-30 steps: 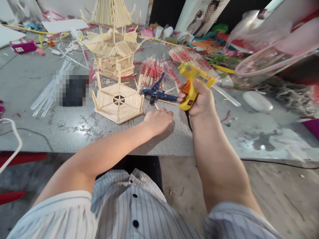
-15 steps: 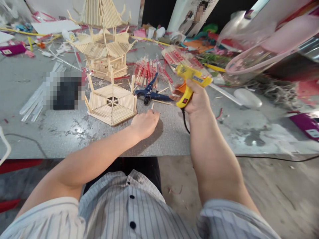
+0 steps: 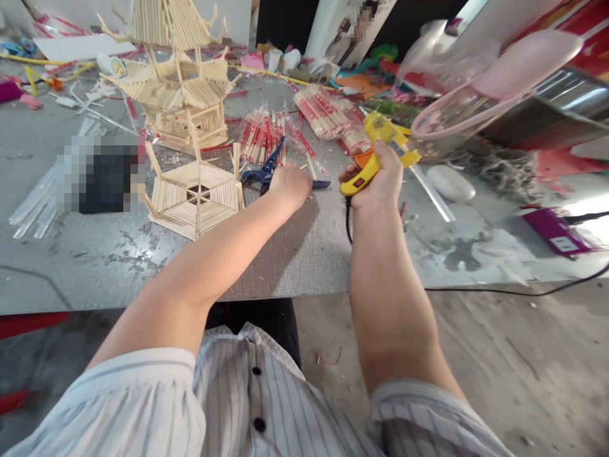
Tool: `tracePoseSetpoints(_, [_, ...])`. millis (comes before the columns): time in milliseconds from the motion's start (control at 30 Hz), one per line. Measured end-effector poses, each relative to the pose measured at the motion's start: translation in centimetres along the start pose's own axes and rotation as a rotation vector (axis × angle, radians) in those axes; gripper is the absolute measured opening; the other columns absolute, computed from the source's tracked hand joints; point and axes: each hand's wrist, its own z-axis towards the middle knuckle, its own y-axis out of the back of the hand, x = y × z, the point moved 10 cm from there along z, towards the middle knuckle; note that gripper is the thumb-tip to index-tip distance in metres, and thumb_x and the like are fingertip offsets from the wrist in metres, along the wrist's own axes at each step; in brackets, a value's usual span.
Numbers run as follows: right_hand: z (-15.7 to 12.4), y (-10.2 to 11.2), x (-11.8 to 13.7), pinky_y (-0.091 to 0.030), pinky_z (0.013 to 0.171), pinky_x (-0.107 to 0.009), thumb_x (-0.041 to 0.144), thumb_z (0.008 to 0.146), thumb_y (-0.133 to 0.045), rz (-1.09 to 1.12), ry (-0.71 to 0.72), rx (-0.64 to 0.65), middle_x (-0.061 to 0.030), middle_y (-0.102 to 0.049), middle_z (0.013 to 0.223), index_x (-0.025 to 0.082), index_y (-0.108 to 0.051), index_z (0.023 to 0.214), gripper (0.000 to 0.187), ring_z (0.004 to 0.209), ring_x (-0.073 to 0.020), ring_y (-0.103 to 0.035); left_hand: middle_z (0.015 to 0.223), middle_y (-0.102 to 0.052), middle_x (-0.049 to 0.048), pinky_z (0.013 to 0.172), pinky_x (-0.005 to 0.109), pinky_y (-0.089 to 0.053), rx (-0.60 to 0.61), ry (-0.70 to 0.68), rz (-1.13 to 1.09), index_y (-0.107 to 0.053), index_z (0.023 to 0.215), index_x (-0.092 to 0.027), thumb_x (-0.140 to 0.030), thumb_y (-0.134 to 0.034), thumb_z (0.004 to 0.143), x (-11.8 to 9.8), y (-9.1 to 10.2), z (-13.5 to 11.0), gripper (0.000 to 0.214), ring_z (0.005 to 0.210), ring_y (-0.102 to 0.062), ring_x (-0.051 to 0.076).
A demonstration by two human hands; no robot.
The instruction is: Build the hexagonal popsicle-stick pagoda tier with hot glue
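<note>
My right hand (image 3: pixel 383 181) is wrapped round the handle of a yellow hot glue gun (image 3: pixel 387 143), held above the table with its orange trigger under my fingers and a glue stick trailing from its back. My left hand (image 3: pixel 291 185) is closed, low over the table, and partly covers a blue hand cutter (image 3: pixel 257 176). What its curled fingers hold, if anything, is hidden. Left of that hand lies a hexagonal panel of wooden sticks (image 3: pixel 200 197) with short upright posts at its corners. Behind it rises a tiered stick pagoda (image 3: pixel 176 82).
Wrapped chopsticks (image 3: pixel 321 111) and red-and-white wrappers (image 3: pixel 261 136) lie behind the cutter. Clear glue sticks (image 3: pixel 38 190) and a blurred dark object (image 3: pixel 107 178) are at left. A pink-rimmed basket (image 3: pixel 442 130), a white oval object (image 3: pixel 451 183) and a purple box (image 3: pixel 559 231) are at right.
My left hand has moved forward and right relative to the panel, onto the blue cutter. My right hand has tilted the glue gun and shifted slightly. The view has turned a little rightward.
</note>
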Motion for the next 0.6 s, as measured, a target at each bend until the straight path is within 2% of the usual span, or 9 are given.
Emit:
tracePoseSetpoints(133, [-0.2, -0.3, 0.1, -0.037, 0.045, -0.022, 0.027, 0.081, -0.049, 0.026, -0.004, -0.005, 0.0059, -0.062, 0.065, 0.023, -0.049, 0.069, 0.013, 0.045, -0.0059, -0.046, 0.118, -0.066, 0.0197, 0.095, 0.039, -0.045, -0.005, -0.018, -0.027, -0.065, 0.12, -0.007, 0.002, -0.045, 0.084, 0.7, 0.2, 0.6, 0.042, 0.12, -0.053, 0.029])
tracePoseSetpoints(300, [-0.5, -0.4, 0.2, -0.036, 0.042, -0.021, 0.024, 0.087, -0.044, 0.052, -0.031, -0.037, 0.0052, -0.062, 0.061, 0.022, -0.05, 0.07, 0.018, 0.043, -0.006, -0.046, 0.119, -0.064, 0.0183, 0.097, 0.041, -0.044, -0.135, 0.074, -0.113, -0.064, 0.12, -0.009, 0.005, -0.04, 0.084, 2.9, 1.8, 2.2, 0.045, 0.119, -0.054, 0.028])
tracePoseSetpoints(433, [-0.4, -0.3, 0.0, -0.035, 0.039, -0.021, 0.027, 0.087, -0.044, 0.048, -0.013, -0.061, 0.0056, -0.061, 0.06, 0.021, -0.05, 0.071, 0.017, 0.041, -0.0056, -0.044, 0.124, -0.059, 0.0183, 0.095, 0.038, -0.045, -0.089, 0.164, -0.032, -0.06, 0.124, -0.009, 0.002, -0.036, 0.085, 4.3, 1.1, 3.3, 0.047, 0.121, -0.052, 0.027])
tracePoseSetpoints(600, [-0.2, -0.5, -0.2, -0.033, 0.039, -0.02, 0.035, 0.091, -0.042, 0.03, -0.002, -0.052, 0.0064, -0.06, 0.061, 0.021, -0.052, 0.071, 0.027, 0.041, -0.0052, -0.043, 0.134, -0.05, 0.0176, 0.098, 0.038, -0.044, -0.182, 0.146, -0.006, -0.057, 0.128, -0.01, 0.001, -0.034, 0.087, 3.9, 1.0, 3.3, 0.049, 0.124, -0.05, 0.027])
